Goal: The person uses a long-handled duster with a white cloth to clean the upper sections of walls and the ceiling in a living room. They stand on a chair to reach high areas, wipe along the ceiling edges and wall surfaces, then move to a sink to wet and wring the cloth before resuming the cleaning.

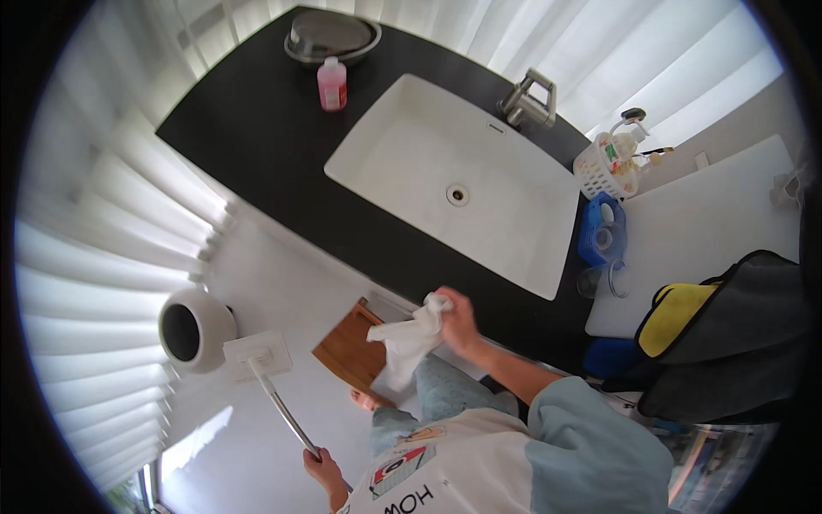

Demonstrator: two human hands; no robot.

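Note:
My right hand (459, 323) grips a crumpled white cloth (408, 340) by its top end. The cloth hangs down before the dark counter's front edge, over my leg and partly over a brown wooden panel or stool (352, 347). Down at the left, my left hand (324, 472) is wrapped around the metal pole (290, 416) of a flat mop. The mop's white rectangular head (258, 355) is at the pole's far end, beside a white round bin-like container (199, 329) with a dark opening.
A white sink (411, 148) with a metal faucet (528, 99) is set in the black counter (257, 135). Around it are a pink bottle (332, 87), a metal bowl (334, 38), a white basket (594, 168), a blue basket (592, 234), a glass (591, 283) and grey-yellow towels (738, 308).

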